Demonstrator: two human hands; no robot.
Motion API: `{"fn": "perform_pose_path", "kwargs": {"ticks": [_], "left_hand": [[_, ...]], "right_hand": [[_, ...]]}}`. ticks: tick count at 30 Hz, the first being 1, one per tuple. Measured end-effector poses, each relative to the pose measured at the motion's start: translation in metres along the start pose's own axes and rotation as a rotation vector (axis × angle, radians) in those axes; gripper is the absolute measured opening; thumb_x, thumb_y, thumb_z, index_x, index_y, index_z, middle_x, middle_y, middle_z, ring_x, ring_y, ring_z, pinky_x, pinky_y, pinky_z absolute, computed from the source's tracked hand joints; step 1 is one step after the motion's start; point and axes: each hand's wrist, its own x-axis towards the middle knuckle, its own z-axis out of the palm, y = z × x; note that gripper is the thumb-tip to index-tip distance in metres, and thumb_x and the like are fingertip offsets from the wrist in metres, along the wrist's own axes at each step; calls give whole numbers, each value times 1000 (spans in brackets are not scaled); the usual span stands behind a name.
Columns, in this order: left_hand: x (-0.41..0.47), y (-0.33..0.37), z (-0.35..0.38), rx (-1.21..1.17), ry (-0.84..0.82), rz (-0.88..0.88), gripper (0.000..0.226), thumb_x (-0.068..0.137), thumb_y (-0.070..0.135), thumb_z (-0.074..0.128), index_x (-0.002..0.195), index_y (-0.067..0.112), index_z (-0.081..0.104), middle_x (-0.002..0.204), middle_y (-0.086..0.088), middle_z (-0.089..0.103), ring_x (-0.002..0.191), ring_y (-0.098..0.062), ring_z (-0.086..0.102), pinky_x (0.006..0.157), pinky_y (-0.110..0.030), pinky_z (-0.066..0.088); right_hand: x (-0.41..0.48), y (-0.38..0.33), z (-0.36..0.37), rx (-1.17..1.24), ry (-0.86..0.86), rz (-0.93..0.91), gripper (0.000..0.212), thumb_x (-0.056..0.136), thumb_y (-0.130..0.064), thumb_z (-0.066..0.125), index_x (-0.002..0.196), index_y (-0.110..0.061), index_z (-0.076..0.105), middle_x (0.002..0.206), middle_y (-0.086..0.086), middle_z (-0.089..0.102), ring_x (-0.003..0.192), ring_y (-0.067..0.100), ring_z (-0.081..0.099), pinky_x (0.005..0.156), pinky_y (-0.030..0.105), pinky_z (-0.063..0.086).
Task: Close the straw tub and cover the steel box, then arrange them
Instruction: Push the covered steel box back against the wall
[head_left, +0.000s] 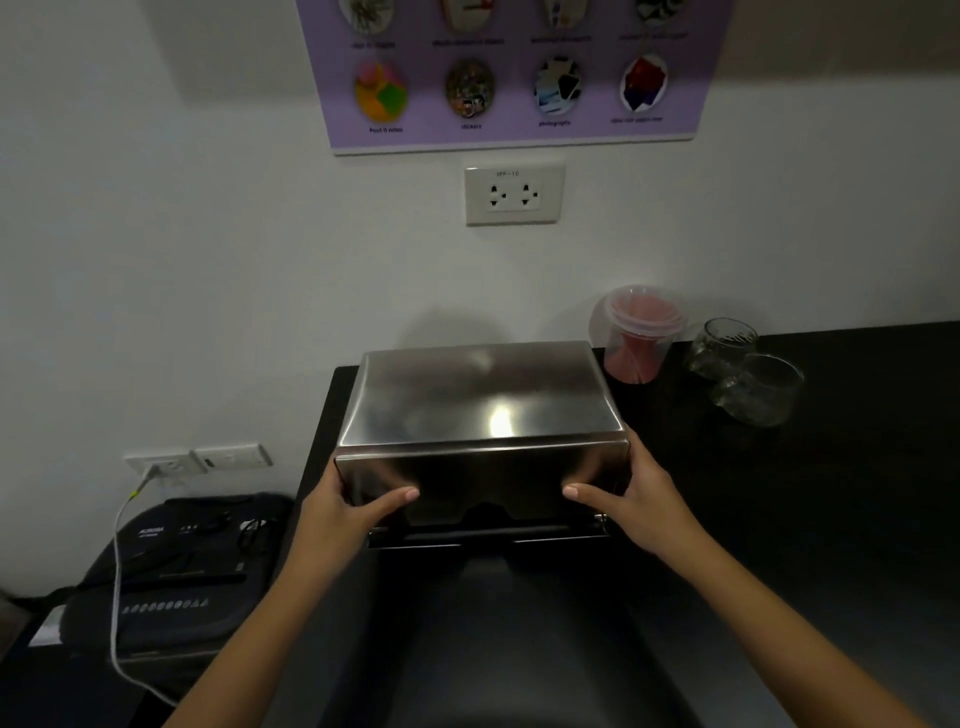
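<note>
A shiny steel box (483, 405) with its cover on stands at the left end of a black counter (831, 493), close to the wall. My left hand (353, 506) grips its front left corner, thumb laid across the front face. My right hand (631, 499) grips the front right corner in the same way. Behind the box's right rear corner stands the clear plastic straw tub (636, 335) holding red straws, with a clear lid on top; whether the lid is pressed fully down I cannot tell.
Two clear glasses (743, 369) lie tipped to the right of the tub. A black paper shredder (171, 577) sits lower left beside the counter, with a white cable running to a wall socket (166, 465). Another socket (513, 196) and a purple poster (514, 73) hang above.
</note>
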Motion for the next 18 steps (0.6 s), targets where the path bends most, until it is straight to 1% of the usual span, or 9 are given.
{"fn": "perform_pose_path", "kwargs": {"ticks": [3, 5, 6, 7, 8, 11, 13, 16, 18], "left_hand": [[13, 1, 3, -11, -35, 22, 71, 45, 42, 79, 104, 8, 59, 96, -4, 70, 92, -15, 64, 65, -11, 48], [23, 3, 6, -7, -38, 21, 67, 47, 40, 80, 103, 11, 58, 96, -2, 69, 92, -15, 63, 69, -14, 47], [29, 3, 7, -6, -30, 15, 61, 50, 36, 81, 101, 14, 58, 94, 1, 68, 92, -14, 63, 70, -16, 46], [35, 4, 9, -1, -23, 15, 55, 53, 31, 82, 99, 18, 57, 92, 6, 66, 91, -11, 62, 69, -15, 44], [40, 4, 11, 8, -18, 20, 52, 55, 28, 83, 99, 21, 55, 91, 10, 65, 89, -8, 61, 67, -12, 43], [55, 4, 16, 16, -15, 34, 52, 58, 26, 82, 102, 25, 54, 90, 18, 61, 87, 1, 57, 59, -4, 43], [65, 4, 20, 13, -11, 32, 54, 59, 27, 83, 104, 27, 53, 91, 20, 60, 86, 3, 56, 57, -1, 42], [81, 3, 25, -7, -10, 20, 63, 58, 25, 83, 112, 21, 53, 95, 13, 62, 90, -5, 59, 58, -5, 44], [91, 2, 28, -5, -8, 36, 67, 57, 22, 84, 116, 15, 52, 96, 7, 63, 90, -8, 60, 59, -7, 46]], "right_hand": [[14, 4, -2, -11, 5, -5, 88, 65, -21, 78, 138, -20, 30, 133, 2, 49, 125, 16, 43, 104, 30, 35], [24, 6, -3, -18, 2, -12, 82, 65, -23, 78, 134, -21, 34, 124, -3, 54, 120, 13, 46, 95, 15, 37], [29, 6, -3, -21, 2, -18, 80, 64, -23, 78, 133, -21, 36, 120, -7, 55, 118, 11, 47, 88, 6, 37], [34, 6, -3, -23, 3, -25, 79, 65, -23, 78, 132, -21, 36, 116, -11, 54, 116, 9, 47, 83, 1, 36], [40, 7, -3, -24, 6, -30, 79, 65, -23, 78, 132, -20, 36, 116, -13, 52, 116, 8, 46, 82, -1, 35], [57, 10, -5, -20, 17, -40, 83, 65, -20, 78, 135, -16, 34, 120, -10, 49, 119, 9, 44, 89, 6, 32], [68, 12, -6, -12, 12, -46, 84, 65, -20, 78, 136, -18, 33, 118, -14, 48, 118, 6, 42, 83, -1, 33], [84, 13, -8, 4, 8, -7, 83, 64, -23, 79, 134, -24, 34, 108, -24, 48, 109, 0, 43, 71, -6, 34], [94, 15, -10, 3, 14, 12, 80, 64, -23, 79, 133, -22, 37, 102, -26, 48, 101, -3, 44, 65, -9, 32]]}}
